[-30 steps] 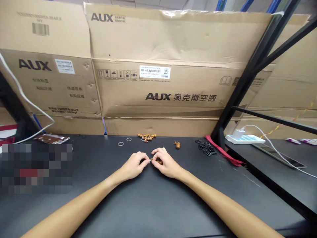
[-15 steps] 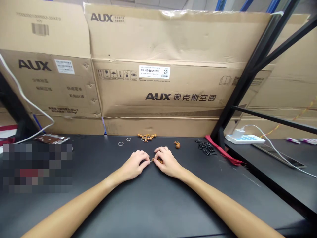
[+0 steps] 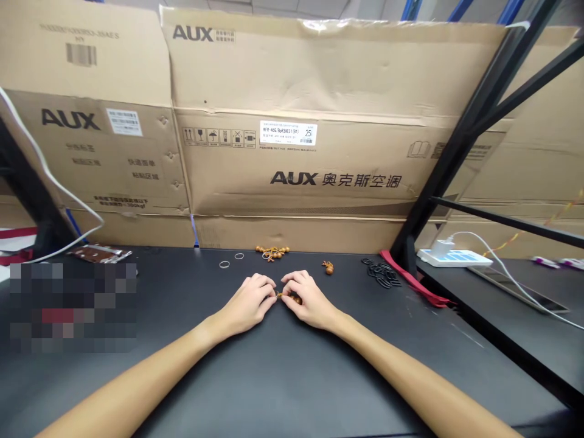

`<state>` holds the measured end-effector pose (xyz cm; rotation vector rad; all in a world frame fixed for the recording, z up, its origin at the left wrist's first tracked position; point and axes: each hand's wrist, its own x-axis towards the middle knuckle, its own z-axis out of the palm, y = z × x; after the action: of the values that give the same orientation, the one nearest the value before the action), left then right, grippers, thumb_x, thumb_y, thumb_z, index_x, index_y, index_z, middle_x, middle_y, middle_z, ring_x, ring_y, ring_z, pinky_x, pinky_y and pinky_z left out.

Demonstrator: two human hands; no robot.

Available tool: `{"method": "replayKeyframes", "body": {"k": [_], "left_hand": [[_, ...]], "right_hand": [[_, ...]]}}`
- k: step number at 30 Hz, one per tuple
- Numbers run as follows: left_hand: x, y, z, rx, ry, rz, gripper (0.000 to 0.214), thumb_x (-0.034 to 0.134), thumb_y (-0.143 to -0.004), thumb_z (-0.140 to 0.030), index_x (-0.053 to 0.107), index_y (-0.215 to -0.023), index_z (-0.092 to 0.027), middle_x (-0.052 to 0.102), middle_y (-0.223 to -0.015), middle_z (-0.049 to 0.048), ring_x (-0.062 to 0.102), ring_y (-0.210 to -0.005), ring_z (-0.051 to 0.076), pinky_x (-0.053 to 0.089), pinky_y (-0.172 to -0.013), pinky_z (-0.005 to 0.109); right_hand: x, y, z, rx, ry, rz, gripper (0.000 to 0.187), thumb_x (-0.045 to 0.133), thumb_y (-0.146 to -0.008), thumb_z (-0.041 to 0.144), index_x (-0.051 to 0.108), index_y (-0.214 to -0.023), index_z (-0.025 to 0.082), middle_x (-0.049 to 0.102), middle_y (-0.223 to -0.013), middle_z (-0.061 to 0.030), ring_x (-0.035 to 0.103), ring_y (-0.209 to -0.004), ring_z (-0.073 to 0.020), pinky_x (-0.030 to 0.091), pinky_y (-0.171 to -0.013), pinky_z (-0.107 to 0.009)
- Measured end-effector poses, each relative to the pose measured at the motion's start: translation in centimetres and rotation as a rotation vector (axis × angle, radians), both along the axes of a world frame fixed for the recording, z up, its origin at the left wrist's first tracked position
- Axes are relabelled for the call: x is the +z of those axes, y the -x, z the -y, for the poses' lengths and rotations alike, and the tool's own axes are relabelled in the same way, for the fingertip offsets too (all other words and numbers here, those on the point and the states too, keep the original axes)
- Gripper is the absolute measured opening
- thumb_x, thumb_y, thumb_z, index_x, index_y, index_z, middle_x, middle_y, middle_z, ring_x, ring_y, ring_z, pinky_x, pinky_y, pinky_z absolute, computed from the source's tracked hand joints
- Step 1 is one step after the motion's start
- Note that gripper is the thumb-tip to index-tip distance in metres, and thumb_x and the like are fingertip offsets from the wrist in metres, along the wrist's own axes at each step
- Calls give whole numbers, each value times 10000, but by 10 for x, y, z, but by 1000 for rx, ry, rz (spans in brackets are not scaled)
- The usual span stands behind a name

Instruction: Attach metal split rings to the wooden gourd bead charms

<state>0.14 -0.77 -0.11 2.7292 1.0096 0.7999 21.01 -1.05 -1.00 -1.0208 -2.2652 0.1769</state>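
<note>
Over the middle of the black table, my left hand (image 3: 253, 302) and my right hand (image 3: 309, 299) face each other, fingertips almost touching. The right fingers close on a brown beaded pendant (image 3: 296, 300); its shiny beads show under the palm. A short yellowish cord spans the gap to my left thumb and forefinger, which pinch a small metal ring mostly hidden by the fingers. Farther back lie two loose metal rings (image 3: 224, 264), a cluster of beaded pendants (image 3: 272, 252) with a ring among them, and a gourd-shaped wooden pendant (image 3: 328, 267).
A pile of black clips (image 3: 382, 274) lies right of the pendants, beside a red strap (image 3: 413, 281). Past the black frame post stand a white power strip (image 3: 454, 258) and a flat tablet-like device (image 3: 515, 289). Cardboard boxes (image 3: 292, 201) wall off the back.
Both hands stay nearly in place, with small finger shifts. The silvery bit between the fingertips is now covered, and yellowish cord shows there instead. The whole view has shifted slightly.
</note>
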Motion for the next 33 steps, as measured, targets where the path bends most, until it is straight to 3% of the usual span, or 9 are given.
{"method": "replayKeyframes", "body": {"k": [4,12,18,25,30,33], "left_hand": [[3,0,2,-20,7,-7,207,435,-943,-254,617,-858,-203,599,-1079,58,522,-1008,207,413,-901,377],[1,0,2,2,17,0,178,466,-926,-274,596,-833,-196,592,-1079,66,520,-1010,218,424,-890,392],[1,-1,2,-24,21,-14,207,423,-944,-252,594,-842,-196,587,-1091,72,515,-1010,213,422,-901,391],[0,0,2,-3,18,-10,151,492,-919,-270,584,-827,-195,589,-1094,60,519,-1019,214,415,-892,387],[-1,0,0,-17,9,-19,159,472,-924,-232,589,-822,-198,589,-1103,56,524,-1006,212,409,-885,390],[-1,0,1,-12,8,-20,149,485,-921,-252,591,-831,-198,584,-1103,57,520,-1017,211,408,-895,387]], "right_hand": [[-4,-1,-3,-96,-12,-10,53,561,-842,176,578,-799,201,577,-1067,-95,483,-1016,-246,423,-872,-451],[2,2,3,58,-1,-8,76,564,-866,199,575,-792,211,575,-1086,-75,474,-1070,-230,414,-909,-427],[-1,0,-1,-75,-24,-10,60,564,-838,171,581,-791,203,580,-1072,-91,483,-1036,-247,417,-890,-454],[1,2,3,74,6,-20,68,565,-862,205,578,-795,214,570,-1092,-73,476,-1071,-229,420,-910,-423],[-1,1,-1,-66,-12,-3,62,564,-839,169,584,-790,202,579,-1076,-89,482,-1043,-246,409,-902,-459],[-1,0,0,-51,-1,-5,59,567,-844,175,583,-795,206,582,-1069,-81,479,-1044,-240,413,-898,-450]]}}
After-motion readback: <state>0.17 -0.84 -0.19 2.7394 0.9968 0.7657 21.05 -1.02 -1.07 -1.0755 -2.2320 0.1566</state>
